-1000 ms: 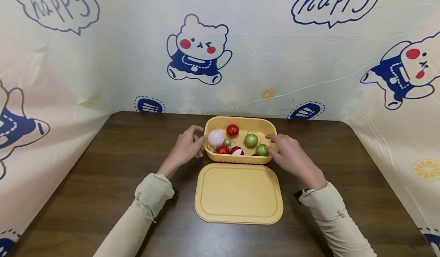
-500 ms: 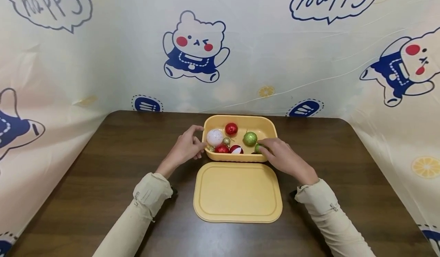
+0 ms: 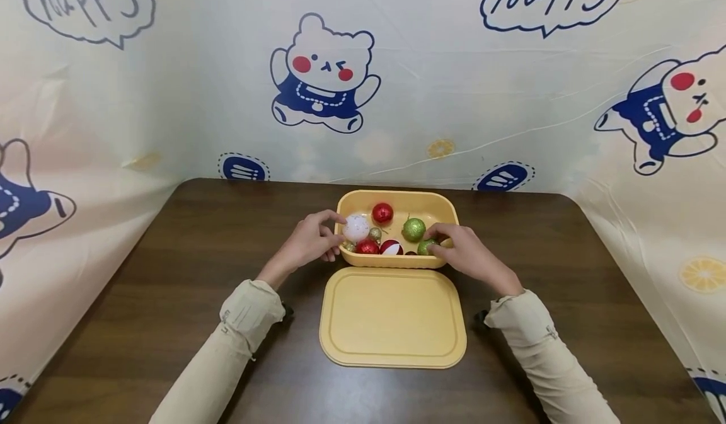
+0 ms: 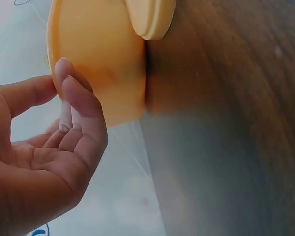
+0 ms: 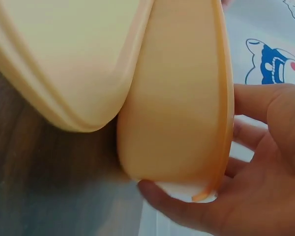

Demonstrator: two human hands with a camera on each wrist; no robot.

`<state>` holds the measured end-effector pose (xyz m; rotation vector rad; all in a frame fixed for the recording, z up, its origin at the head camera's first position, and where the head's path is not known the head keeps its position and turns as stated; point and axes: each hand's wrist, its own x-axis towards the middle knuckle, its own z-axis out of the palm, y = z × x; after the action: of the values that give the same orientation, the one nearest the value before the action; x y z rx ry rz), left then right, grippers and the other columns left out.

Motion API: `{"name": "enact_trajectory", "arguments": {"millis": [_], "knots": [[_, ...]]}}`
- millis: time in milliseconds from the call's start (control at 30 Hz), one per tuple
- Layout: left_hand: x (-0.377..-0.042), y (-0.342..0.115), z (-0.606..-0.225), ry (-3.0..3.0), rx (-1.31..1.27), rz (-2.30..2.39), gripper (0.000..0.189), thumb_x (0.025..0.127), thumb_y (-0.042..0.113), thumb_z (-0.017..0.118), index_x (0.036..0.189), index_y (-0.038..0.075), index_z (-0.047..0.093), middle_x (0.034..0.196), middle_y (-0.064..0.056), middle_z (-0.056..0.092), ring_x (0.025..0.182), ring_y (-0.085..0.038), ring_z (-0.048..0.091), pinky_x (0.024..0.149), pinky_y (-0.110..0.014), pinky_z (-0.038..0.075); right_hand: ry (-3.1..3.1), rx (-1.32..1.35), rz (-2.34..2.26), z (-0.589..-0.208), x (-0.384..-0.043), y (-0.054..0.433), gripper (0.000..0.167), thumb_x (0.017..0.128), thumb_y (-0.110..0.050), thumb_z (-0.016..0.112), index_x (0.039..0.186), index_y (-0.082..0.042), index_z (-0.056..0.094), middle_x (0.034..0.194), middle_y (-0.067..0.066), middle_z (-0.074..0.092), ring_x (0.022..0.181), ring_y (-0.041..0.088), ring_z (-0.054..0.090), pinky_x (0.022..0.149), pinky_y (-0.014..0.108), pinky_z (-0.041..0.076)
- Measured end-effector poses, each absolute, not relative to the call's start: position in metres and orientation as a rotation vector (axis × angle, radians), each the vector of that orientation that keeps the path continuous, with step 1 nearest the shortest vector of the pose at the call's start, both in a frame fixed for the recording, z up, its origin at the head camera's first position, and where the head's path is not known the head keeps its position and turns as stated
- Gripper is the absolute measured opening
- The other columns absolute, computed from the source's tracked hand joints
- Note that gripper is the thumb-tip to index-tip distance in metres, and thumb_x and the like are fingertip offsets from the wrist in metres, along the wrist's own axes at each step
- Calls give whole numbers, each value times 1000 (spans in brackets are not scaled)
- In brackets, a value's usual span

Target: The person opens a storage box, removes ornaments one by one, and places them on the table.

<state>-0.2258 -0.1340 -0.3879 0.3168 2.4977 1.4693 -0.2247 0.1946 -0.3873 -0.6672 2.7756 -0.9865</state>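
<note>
The near green bauble (image 3: 425, 247) lies in the near right corner of the yellow box (image 3: 391, 261), pinched, it seems, between the right hand's (image 3: 469, 254) thumb and forefinger. The left hand (image 3: 306, 242) touches the box's left rim; whether it grips I cannot tell. The bauble should be light and stiff, its glitter giving some friction; hold it across its widest part, gently, as it may dent

smooth plastic box (image 3: 391, 261), smooth lid (image 3: 393, 317), glittery green ball (image 3: 413, 229), glossy red ball (image 3: 382, 213), wood-grained tabletop (image 3: 170, 279)
</note>
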Motion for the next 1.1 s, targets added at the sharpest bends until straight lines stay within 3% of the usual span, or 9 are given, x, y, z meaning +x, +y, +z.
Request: {"name": "enact_trajectory", "arguments": {"millis": [200, 533, 700, 900, 1100], "knots": [[-226, -136, -388, 2396, 296, 1542, 31, 96, 9, 67, 125, 2, 58, 72, -15, 68, 62, -34, 66, 62, -44, 59, 2743, -636, -1033, -386, -227, 193, 13, 94, -9, 67, 106, -4, 68, 105, 9, 68, 103, 26, 64, 86, 43, 54], [-233, -142, -395, 2241, 289, 1591, 31, 98, 11, 63, 127, 4, 55, 77, -18, 71, 63, -32, 68, 64, -44, 59, 2739, -621, -908, -386, -224, 193, 30, 99, -16, 61, 126, -4, 66, 123, 14, 66, 109, 28, 62, 89, 45, 53], [-236, -145, -399, 2147, 340, 1592, 33, 102, 15, 58, 134, 7, 53, 82, -19, 73, 65, -28, 71, 66, -41, 60, 2750, -651, -903, -389, -225, 193, 29, 100, -16, 61, 125, -4, 67, 122, 13, 67, 107, 27, 63, 87, 44, 54], [-237, -149, -404, 2087, 417, 1643, 40, 107, 19, 48, 147, 14, 43, 87, -26, 71, 69, -31, 71, 68, -45, 60, 2768, -678, -909, -390, -225, 193, 27, 99, -15, 62, 123, -4, 68, 117, 11, 68, 106, 25, 62, 91, 47, 53], [-238, -152, -406, 2114, 397, 1702, 53, 104, 15, 53, 154, 16, 33, 83, -23, 68, 65, -24, 65, 67, -46, 59, 2767, -686, -906, -390, -225, 193, 26, 99, -15, 62, 122, -4, 68, 116, 10, 69, 104, 24, 63, 90, 47, 53]]}}
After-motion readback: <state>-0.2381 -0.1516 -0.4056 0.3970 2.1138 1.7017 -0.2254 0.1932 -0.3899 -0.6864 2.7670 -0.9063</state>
